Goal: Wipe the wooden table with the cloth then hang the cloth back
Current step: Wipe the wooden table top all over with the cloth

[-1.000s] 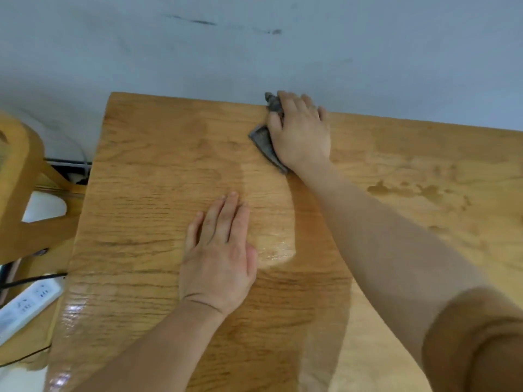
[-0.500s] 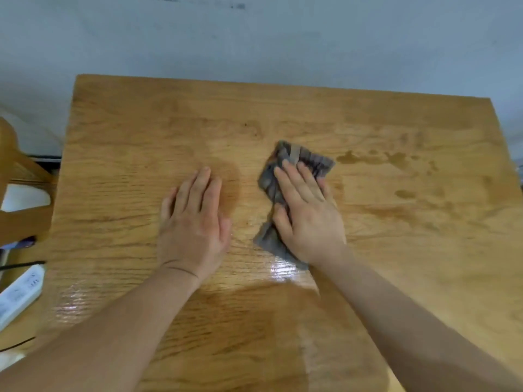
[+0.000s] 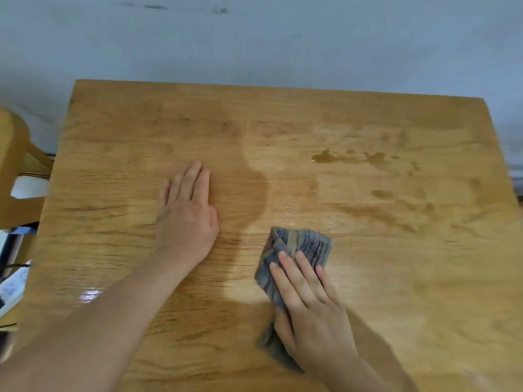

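Mostly filling the view, a wooden table [image 3: 396, 278] meets a pale wall [image 3: 283, 46]. Left hand [image 3: 185, 222] lies flat, fingers straight, left of centre. Right hand [image 3: 311, 312] presses straight fingers onto a folded grey cloth [image 3: 308, 244] near the front. Wet spots [image 3: 325, 157] sit farther back, right.

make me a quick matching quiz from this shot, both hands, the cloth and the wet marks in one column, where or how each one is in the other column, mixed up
Column A
1. left hand
2. right hand
3. cloth
4. wet marks

Column B
a. on the far right part of the table, touched by neither hand
b. flat on bare wood, fingers straight, holding nothing
c. pressing down on the cloth with straight fingers
d. grey, folded, partly under fingers

Pairs: 1-b, 2-c, 3-d, 4-a
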The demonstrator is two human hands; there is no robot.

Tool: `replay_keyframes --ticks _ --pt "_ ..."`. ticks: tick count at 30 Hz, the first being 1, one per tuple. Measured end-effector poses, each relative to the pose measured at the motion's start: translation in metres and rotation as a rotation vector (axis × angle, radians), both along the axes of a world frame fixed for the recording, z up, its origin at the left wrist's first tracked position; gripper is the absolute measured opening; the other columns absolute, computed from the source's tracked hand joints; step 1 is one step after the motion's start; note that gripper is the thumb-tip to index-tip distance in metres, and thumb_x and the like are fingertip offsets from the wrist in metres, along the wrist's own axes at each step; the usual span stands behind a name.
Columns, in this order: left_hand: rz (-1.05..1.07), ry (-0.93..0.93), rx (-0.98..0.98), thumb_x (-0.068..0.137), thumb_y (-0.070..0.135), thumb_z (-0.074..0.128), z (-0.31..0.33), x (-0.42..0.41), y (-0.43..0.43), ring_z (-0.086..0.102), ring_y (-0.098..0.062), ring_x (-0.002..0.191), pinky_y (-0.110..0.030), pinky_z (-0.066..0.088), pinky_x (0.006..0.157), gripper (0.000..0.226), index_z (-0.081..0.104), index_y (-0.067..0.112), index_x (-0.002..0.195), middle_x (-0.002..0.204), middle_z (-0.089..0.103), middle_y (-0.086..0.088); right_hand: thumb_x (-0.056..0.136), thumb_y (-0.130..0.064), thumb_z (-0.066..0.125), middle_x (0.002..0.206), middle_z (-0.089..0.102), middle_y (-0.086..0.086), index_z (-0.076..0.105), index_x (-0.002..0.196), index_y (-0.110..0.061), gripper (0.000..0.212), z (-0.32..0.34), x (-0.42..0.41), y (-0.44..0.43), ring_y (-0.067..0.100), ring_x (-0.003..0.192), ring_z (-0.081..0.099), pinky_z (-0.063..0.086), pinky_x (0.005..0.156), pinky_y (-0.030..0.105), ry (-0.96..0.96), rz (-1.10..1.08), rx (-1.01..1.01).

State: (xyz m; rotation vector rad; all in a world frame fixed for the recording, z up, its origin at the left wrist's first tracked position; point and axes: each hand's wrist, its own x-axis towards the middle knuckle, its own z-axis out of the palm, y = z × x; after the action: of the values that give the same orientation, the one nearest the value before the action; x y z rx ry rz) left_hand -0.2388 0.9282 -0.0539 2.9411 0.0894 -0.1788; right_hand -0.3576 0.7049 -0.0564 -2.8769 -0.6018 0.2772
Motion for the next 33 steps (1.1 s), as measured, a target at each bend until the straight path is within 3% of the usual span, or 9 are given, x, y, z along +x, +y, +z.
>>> replay_keyframes --ticks 5,11,14,18,22,24,27,30,33 --pt "0.066 -0.046 0.002 0.088 0.027 0.030 -0.004 0.023 -0.031 0.019 -0.020 0.143 -0.049 0.015 0.116 0.059 0.029 0.013 0.145 0.154 0.028 -0.003 0.089 -0.034 0.047 0.155 0.035 0.000 0.043 0.145 -0.017 0.059 0.002 0.031 -0.010 0.017 0.147 0.024 0.023 0.118 0.038 0.011 0.159 0.038" --pt "0.045 -0.058 0.017 0.087 0.029 0.028 -0.007 0.021 -0.030 0.024 -0.022 0.141 -0.050 0.018 0.115 0.060 0.031 0.012 0.144 0.153 0.031 -0.005 0.093 -0.037 0.028 0.157 0.031 0.003 0.038 0.148 -0.015 0.060 -0.007 0.205 0.049 0.021 0.147 0.023 0.019 0.119 0.044 -0.053 -0.049 0.108" --pt "0.066 -0.079 0.005 0.088 0.027 0.033 -0.009 0.026 -0.029 0.023 -0.020 0.141 -0.048 0.017 0.116 0.058 0.033 0.013 0.144 0.153 0.031 -0.003 0.092 -0.036 0.030 0.159 0.027 0.001 0.035 0.149 -0.019 0.059 -0.008 0.278 0.073 0.021 0.148 0.019 0.016 0.120 0.044 -0.063 -0.140 0.099" --pt "0.064 -0.072 0.005 0.086 0.029 0.030 -0.008 0.022 -0.029 0.025 -0.018 0.140 -0.047 0.018 0.115 0.059 0.035 0.015 0.143 0.152 0.033 -0.001 0.094 -0.033 0.032 0.159 0.027 0.002 0.036 0.149 -0.017 0.057 -0.009 0.206 0.071 0.020 0.149 0.017 0.014 0.121 0.041 -0.082 -0.189 0.156" --pt "0.067 -0.051 0.011 0.085 0.033 0.024 -0.005 0.023 -0.028 0.024 -0.018 0.141 -0.045 0.016 0.115 0.061 0.034 0.016 0.143 0.152 0.032 -0.001 0.093 -0.028 0.044 0.155 0.035 0.001 0.045 0.144 -0.015 0.053 -0.001 0.060 0.020 0.019 0.147 0.024 0.028 0.116 0.044 -0.038 0.023 0.121" --pt "0.057 -0.054 0.015 0.086 0.033 0.022 -0.005 0.023 -0.028 0.023 -0.018 0.141 -0.046 0.017 0.115 0.062 0.033 0.015 0.144 0.153 0.031 -0.002 0.090 -0.028 0.049 0.155 0.036 -0.001 0.047 0.143 -0.017 0.054 0.003 0.027 -0.012 0.018 0.147 0.024 0.031 0.113 0.044 0.002 0.124 0.087" --pt "0.056 -0.053 0.014 0.086 0.033 0.021 -0.005 0.023 -0.029 0.022 -0.018 0.142 -0.046 0.016 0.116 0.062 0.031 0.015 0.145 0.153 0.031 -0.003 0.086 -0.029 0.050 0.150 0.043 0.001 0.052 0.139 -0.016 0.054 0.000 0.048 -0.025 0.020 0.144 0.032 0.031 0.114 0.044 -0.004 0.171 0.131" --pt "0.060 -0.065 0.022 0.086 0.033 0.020 -0.005 0.022 -0.031 0.022 -0.018 0.142 -0.046 0.015 0.116 0.063 0.031 0.014 0.145 0.153 0.031 -0.003 0.088 -0.029 0.041 0.147 0.047 0.008 0.053 0.137 -0.009 0.054 -0.007 0.128 0.012 0.026 0.140 0.037 0.027 0.117 0.045 -0.095 -0.066 0.178" --pt "0.055 -0.090 0.014 0.088 0.031 0.021 -0.007 0.020 -0.029 0.023 -0.018 0.141 -0.044 0.015 0.117 0.060 0.032 0.015 0.145 0.152 0.031 -0.001 0.090 -0.031 0.032 0.152 0.039 0.008 0.046 0.142 -0.009 0.058 -0.008 0.212 0.053 0.026 0.144 0.030 0.020 0.119 0.044 -0.089 -0.211 0.183"
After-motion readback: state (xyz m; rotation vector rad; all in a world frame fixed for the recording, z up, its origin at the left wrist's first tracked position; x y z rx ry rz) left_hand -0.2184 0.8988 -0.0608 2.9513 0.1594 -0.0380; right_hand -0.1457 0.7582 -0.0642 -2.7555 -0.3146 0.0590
